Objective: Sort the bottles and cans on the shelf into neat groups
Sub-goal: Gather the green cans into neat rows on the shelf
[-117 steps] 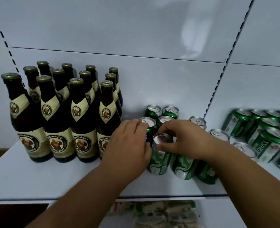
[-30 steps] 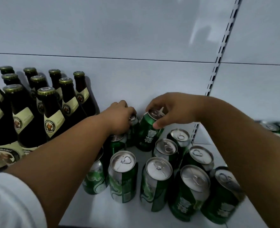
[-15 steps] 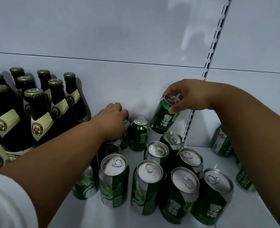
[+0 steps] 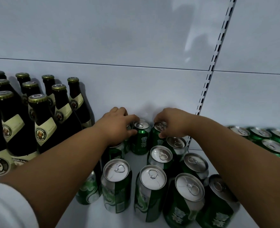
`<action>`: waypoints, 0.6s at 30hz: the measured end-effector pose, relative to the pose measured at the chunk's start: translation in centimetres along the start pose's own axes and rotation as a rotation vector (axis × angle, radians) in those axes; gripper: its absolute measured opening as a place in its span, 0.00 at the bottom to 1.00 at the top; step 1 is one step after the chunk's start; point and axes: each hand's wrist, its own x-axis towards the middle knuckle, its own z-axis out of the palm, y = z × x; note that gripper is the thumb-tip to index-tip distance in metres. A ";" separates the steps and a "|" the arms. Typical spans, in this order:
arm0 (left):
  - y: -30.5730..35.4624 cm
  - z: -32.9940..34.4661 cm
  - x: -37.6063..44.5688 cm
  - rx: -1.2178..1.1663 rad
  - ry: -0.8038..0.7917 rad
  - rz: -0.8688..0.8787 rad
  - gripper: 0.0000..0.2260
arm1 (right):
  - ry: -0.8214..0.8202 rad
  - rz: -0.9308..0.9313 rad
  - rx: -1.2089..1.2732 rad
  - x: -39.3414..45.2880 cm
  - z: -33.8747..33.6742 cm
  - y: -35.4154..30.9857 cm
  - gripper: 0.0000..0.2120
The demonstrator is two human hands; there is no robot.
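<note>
Several green cans (image 4: pixel 150 191) with silver tops stand clustered on the white shelf (image 4: pixel 66 216), in rows running back to the rear wall. My right hand (image 4: pixel 172 122) grips the rim of a green can (image 4: pixel 157 137) at the back row, standing upright beside another back-row can (image 4: pixel 140 139). My left hand (image 4: pixel 118 125) rests on top of a can at the back left, mostly hidden under it, fingers touching the neighbouring can. Several dark brown bottles (image 4: pixel 42 122) with cream labels stand grouped at the left.
A second group of green cans (image 4: pixel 271 142) sits on the neighbouring shelf section at the right, past the slotted upright (image 4: pixel 206 89). The white back panel rises right behind the cans. Bottles stand close to my left forearm.
My right hand has brought the lifted, tilted can down into the back row beside the wall, now upright. My left hand stays on the back-left can.
</note>
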 end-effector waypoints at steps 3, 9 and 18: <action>-0.1 0.1 0.1 -0.008 0.001 0.003 0.19 | 0.001 0.020 0.022 -0.1 0.1 -0.1 0.28; -0.2 0.4 0.1 -0.014 0.011 -0.002 0.18 | -0.047 0.107 -0.004 -2.0 -1.2 0.0 0.28; -0.5 0.6 0.2 -0.022 0.019 0.000 0.18 | -0.148 0.141 -0.007 -4.4 -1.9 2.2 0.11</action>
